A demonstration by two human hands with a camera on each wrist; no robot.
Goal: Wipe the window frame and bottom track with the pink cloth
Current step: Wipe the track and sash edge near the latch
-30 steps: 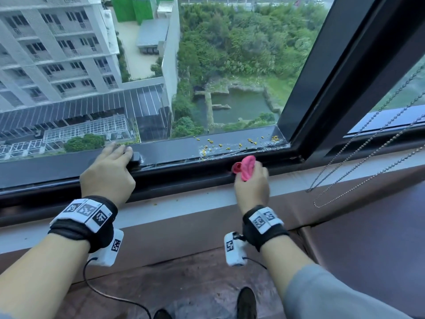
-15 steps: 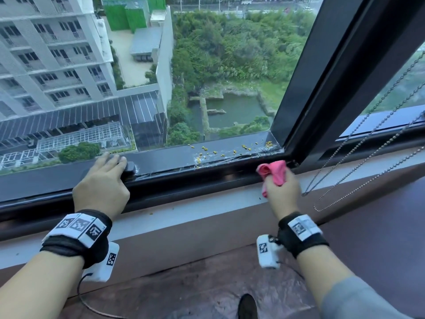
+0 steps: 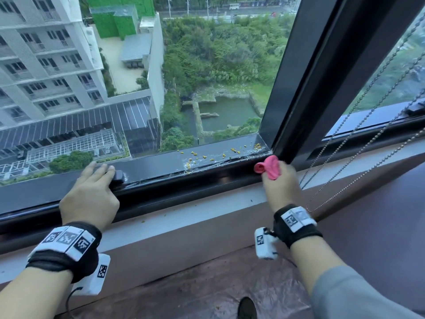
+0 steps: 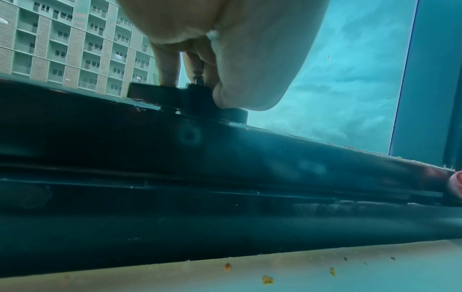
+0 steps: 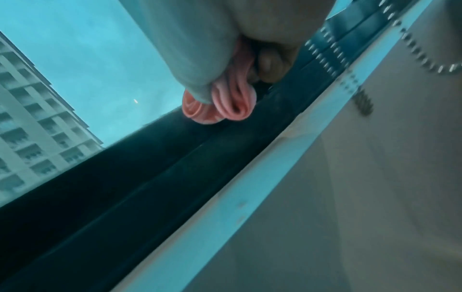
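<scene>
My right hand [image 3: 279,178] grips a bunched pink cloth [image 3: 269,168] and holds it against the black bottom track [image 3: 207,178] close to the corner where the upright frame post [image 3: 305,88] meets it. In the right wrist view the folds of the pink cloth [image 5: 220,106] stick out below my curled fingers [image 5: 270,63], right over the dark track [image 5: 175,158]. My left hand [image 3: 92,192] lies on the lower sash rail with its fingers over a small black window handle [image 3: 118,175]; the left wrist view shows the fingers [image 4: 170,65] and thumb touching that handle [image 4: 190,98].
Yellow crumbs and cobwebs [image 3: 207,155] litter the sash rail near the corner. Beaded blind chains [image 3: 358,143] hang to the right of my right hand. A pale sill [image 3: 184,212] runs below the track, with crumbs [image 4: 267,279] on it.
My right hand has slid the pink cloth rightward along the track, from near its middle to the corner by the post. The left hand has stayed on the handle.
</scene>
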